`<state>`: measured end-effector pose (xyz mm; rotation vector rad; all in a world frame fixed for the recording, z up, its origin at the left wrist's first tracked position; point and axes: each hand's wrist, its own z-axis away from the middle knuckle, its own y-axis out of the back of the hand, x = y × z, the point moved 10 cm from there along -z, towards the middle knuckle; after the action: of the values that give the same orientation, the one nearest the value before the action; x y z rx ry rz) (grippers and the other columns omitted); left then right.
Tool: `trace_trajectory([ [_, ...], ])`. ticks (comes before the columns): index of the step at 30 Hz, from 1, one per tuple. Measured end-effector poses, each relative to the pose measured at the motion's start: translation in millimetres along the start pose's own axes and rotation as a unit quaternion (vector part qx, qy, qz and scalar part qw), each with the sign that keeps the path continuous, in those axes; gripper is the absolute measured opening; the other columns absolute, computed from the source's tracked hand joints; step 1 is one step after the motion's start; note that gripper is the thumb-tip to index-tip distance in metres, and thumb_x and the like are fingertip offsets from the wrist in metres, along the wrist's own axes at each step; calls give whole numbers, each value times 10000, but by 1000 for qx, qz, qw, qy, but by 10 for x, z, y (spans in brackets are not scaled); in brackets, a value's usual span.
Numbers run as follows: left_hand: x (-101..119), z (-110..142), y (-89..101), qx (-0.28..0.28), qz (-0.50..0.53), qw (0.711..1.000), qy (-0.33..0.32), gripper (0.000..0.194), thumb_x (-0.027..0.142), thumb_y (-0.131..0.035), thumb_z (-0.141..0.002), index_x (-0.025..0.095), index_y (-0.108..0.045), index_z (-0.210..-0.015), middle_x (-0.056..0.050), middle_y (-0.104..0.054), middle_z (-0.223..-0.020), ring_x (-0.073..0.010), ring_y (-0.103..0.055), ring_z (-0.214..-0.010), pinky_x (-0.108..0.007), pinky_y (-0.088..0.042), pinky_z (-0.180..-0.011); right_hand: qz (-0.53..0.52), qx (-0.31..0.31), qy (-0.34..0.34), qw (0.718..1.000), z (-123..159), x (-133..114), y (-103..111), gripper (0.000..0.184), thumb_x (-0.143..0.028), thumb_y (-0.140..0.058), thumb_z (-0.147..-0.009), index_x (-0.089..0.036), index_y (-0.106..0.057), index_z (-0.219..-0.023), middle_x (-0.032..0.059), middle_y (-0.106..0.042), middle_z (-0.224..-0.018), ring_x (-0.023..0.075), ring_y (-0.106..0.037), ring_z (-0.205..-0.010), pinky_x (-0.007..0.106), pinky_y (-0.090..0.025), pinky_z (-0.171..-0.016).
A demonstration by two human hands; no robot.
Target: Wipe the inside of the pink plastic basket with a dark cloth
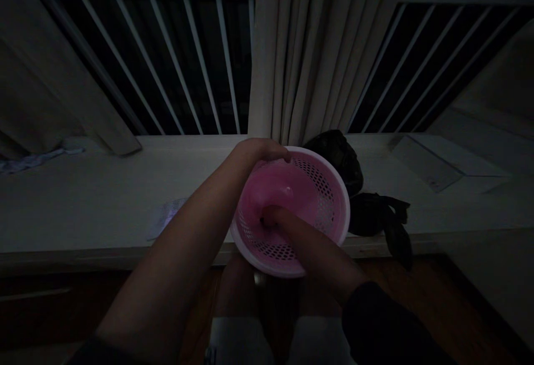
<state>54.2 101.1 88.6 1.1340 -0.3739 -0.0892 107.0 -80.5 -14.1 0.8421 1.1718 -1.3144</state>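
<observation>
A pink plastic basket [342, 212] with a perforated wall and a pale rim is tilted toward me above the ledge's front edge. My left hand [265, 149] grips its far-left rim, with the fingers curled over the edge. My right hand [273, 217] reaches down inside, its fingers bent and partly hidden near the bottom. Whatever those fingers hold, if anything, is too dark to make out. Around the hand, the basket's inside shows a smooth pink surface with a small bright reflection.
Black plastic bags [336, 156] lie on the white ledge [100, 198] right of the basket, one hanging over its edge. A clear box [446, 159] stands farther right. A flat packet [167, 215] lies left. Behind are curtains [317, 48] and white railings [175, 64].
</observation>
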Motion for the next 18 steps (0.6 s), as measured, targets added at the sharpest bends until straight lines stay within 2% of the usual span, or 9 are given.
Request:
trace_trajectory([
  [3,-18,-10,-8,0,6,1000,2,688,622,-531,-664,203,-608,-1204,-102,-597,-1243,-310,-583,-1037,-328,-464,-806,-14,-18,-15,1000,2,45,-17,442,-609,-494,-828,-342,-599,-1164,-22,-618,-1133,202,-595,-1041,278,-517,-849],
  [7,7,28,11,6,3,1000,0,674,600,-537,-672,197,-608,-1207,-102,-599,-1237,-308,-582,-1034,-326,-461,-810,29,6,-8,1000,-45,59,32,434,-626,-483,-826,-312,-643,-1079,-27,-641,-1067,195,-602,-997,263,-496,-819],
  [10,26,46,9,3,1,1000,-2,662,587,-538,-677,204,-606,-1212,-92,-594,-1245,-309,-584,-1031,-324,-460,-811,7,21,-18,1000,-85,131,43,453,-618,-515,-810,-309,-631,-1120,-22,-639,-1085,198,-607,-987,270,-499,-822],
  [14,-19,32,-7,-1,9,1000,4,675,599,-541,-671,210,-601,-1220,-88,-593,-1246,-310,-589,-1026,-322,-463,-804,-36,32,-42,998,-104,251,40,517,-638,-527,-787,-283,-617,-1152,14,-660,-1029,228,-632,-912,312,-523,-750],
  [16,-52,32,-16,-4,18,1000,4,684,605,-541,-672,208,-595,-1227,-90,-595,-1241,-302,-594,-1013,-322,-467,-794,-23,34,-45,998,-99,263,40,528,-645,-517,-789,-274,-617,-1150,14,-665,-1008,222,-635,-912,300,-529,-758],
  [18,-67,44,-18,-4,23,1000,-3,676,602,-543,-676,208,-599,-1222,-89,-600,-1233,-295,-599,-998,-320,-470,-782,46,33,-32,998,-92,221,36,542,-658,-456,-820,-262,-612,-1156,11,-667,-1001,200,-639,-913,267,-531,-776],
])
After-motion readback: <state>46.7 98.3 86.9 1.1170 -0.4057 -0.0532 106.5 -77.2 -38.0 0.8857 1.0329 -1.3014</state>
